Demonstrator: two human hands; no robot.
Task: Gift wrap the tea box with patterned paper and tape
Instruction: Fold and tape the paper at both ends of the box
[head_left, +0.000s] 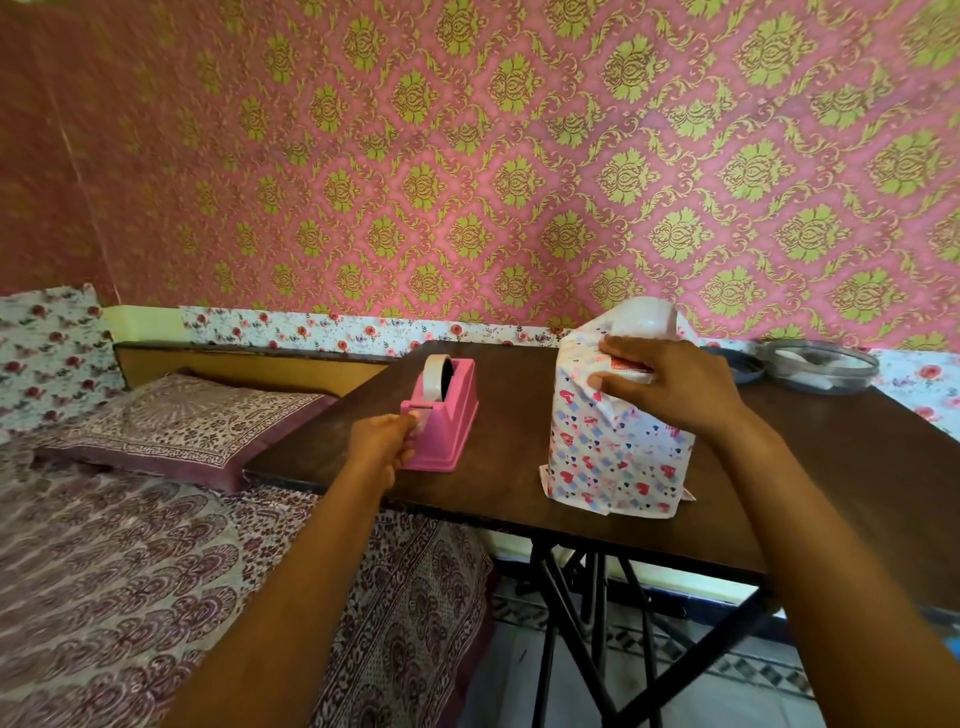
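The tea box stands upright on the dark wooden table (519, 514), wrapped in white paper with red and blue hearts (613, 457). A red strip of the box (626, 365) shows at the top, where the paper is open. My right hand (670, 384) presses the folded paper against the top of the box with spread fingers. To the left stands a pink tape dispenser (449, 415) with a roll of clear tape (436, 376). My left hand (382, 441) pinches the free end of the tape at the dispenser's front cutter.
A round glass dish (821, 366) and a dark lid (737, 364) sit at the table's far right corner. A bed with a patterned cover (156, 571) and pillow (182, 426) lies left of the table. The wallpapered wall is close behind.
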